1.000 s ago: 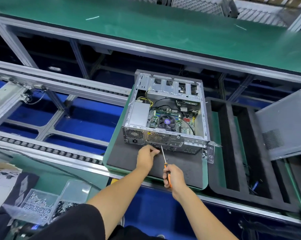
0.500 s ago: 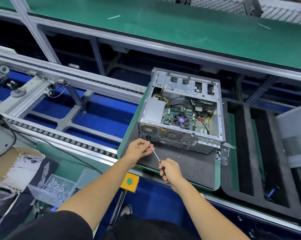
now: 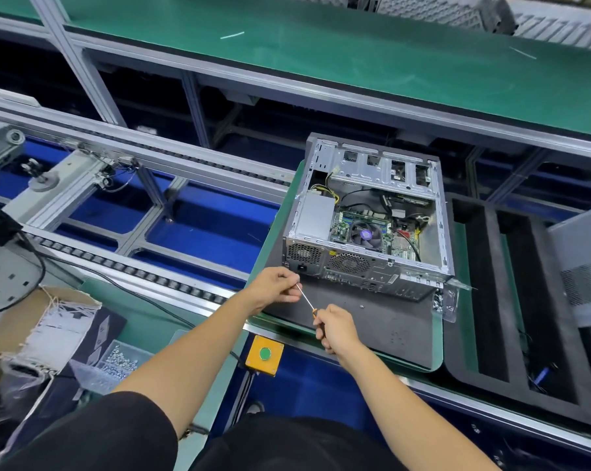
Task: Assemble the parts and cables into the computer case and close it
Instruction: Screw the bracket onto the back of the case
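1. Head view: the right grip [image 3: 335, 329] is clenched round the orange handle of a screwdriver [image 3: 307, 300], whose thin shaft slants up and away to the left grip [image 3: 277, 287].
2. The left grip's fingertips pinch at the shaft's tip; whether a screw sits between them is too small to tell.
3. The computer case [image 3: 369, 226] lies on its side just beyond both grips, open face up, resting on a dark mat [image 3: 372, 321] on the desk [image 3: 437, 341].
4. Judged done: inside the case a power supply box, a board with a round fan and several cables appear to be already fitted.
5. Judged left: the case is not yet closed. A grey side panel [image 3: 579, 266] stands well to the right of the right grip, apart from the case, beyond a black foam tray [image 3: 491, 294].
6. A small clear bag of screws [image 3: 443, 300] lies to the right of the right grip, at the case's near corner; a tray of screws [image 3: 117, 362] sits near-left of the left grip.
7. The task looks to be in its later half, with screw fastening in hand and the closing to come.
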### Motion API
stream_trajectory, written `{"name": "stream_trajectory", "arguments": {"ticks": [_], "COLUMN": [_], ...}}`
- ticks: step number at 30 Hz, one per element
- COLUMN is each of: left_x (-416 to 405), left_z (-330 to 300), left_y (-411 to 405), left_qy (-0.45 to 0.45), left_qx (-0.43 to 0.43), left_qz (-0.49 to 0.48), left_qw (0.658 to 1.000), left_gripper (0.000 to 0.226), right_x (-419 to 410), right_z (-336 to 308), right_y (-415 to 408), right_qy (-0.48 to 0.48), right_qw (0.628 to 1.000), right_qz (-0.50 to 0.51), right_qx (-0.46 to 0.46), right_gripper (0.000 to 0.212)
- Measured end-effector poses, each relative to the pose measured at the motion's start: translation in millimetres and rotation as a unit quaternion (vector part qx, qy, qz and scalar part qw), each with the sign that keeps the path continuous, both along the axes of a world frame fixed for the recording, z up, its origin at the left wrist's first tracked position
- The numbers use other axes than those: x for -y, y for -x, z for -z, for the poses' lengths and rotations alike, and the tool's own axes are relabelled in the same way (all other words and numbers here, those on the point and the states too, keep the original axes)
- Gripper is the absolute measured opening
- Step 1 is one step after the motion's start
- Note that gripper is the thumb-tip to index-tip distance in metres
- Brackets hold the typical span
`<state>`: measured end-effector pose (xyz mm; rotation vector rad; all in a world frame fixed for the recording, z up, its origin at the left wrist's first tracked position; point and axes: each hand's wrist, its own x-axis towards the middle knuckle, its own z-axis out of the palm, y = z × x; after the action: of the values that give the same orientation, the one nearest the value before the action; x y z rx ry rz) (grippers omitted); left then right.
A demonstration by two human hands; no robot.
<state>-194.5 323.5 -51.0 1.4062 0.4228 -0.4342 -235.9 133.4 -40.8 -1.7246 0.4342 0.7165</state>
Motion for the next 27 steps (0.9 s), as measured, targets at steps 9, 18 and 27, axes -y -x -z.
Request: {"name": "stream_trajectory", "arguments": {"ticks": [9, 18, 27], "left_x": [19, 61, 65], "left_z": [8, 38, 69], "left_y": [0, -5, -8], "left_qy": [0.088, 0.012, -0.163], "left_qx": [-0.049, 0.003, 0.068], "left_qz": [-0.077, -0.169, -0.147], "left_qw": [0.992, 0.986, 0.973], "left_gripper": [0.015, 0.013, 0.007], "right_x": [-12, -19, -19], "right_z": [12, 31, 60], "right_y": [13, 16, 19], "right_qy": [-0.022, -0.034, -0.051], "right_qw": [0.998, 0.992, 0.991], "right_qz": [0.061, 0.120, 0.120], "right_qx": [-0.008, -0.004, 0.006], "right_gripper": [0.023, 0.025, 0.021]}}
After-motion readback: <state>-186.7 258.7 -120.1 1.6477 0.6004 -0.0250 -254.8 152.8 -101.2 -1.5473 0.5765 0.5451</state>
